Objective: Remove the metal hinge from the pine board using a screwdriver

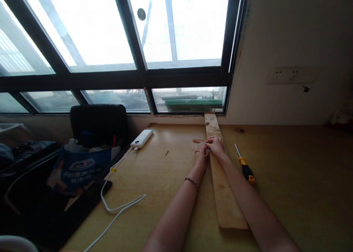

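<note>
on the tabletop [154, 174]: one long wooden board [227, 200], far end by the window [187, 35]. advised: wrists braced, light pressure, fingertips in your sight. your left hand [202, 153] and right hand [216, 146]: fingers curled in, meeting at the board's left edge; how tightly, and on what, cannot be told. screwdriver [245, 168]: right of board.

Blotched tan on the wooden plank [224, 187], yellow-and-black on the screwdriver handle [246, 170], white on the power bank [142, 138].

Left hand [202, 153], right hand [215, 146] together at plank [227, 200].
</note>
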{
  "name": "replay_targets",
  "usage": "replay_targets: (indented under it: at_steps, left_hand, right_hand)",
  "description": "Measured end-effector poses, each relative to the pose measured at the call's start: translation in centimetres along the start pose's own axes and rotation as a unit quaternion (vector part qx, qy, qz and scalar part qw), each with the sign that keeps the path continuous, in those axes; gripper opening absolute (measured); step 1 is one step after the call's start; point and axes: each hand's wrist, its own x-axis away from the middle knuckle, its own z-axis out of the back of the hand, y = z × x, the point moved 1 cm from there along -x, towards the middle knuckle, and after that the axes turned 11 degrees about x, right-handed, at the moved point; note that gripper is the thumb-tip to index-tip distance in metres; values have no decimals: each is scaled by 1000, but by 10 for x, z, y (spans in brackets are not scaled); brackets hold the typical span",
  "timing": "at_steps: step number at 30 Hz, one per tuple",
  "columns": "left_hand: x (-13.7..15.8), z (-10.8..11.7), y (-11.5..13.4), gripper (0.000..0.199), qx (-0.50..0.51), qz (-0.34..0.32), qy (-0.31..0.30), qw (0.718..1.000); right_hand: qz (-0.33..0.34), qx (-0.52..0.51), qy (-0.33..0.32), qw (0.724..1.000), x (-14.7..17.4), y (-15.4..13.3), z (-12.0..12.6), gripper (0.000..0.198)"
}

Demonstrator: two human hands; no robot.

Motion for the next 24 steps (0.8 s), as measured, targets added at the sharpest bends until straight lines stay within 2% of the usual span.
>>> replay_targets:
  at_steps: [8,18,24]
  left_hand:
    - [1,-2,1,32,6,2,-4,1000]
    - [0,-1,6,27,-55,-95,-27,994]
    - [4,-4,11,25,-80,-85,-18,993]
  right_hand:
    - [-39,-26,25,999,0,-1,-2,16]
    - [-6,-40,19,999,1,0,1,14]
    - [2,-45,2,999,-2,4,-2,14]
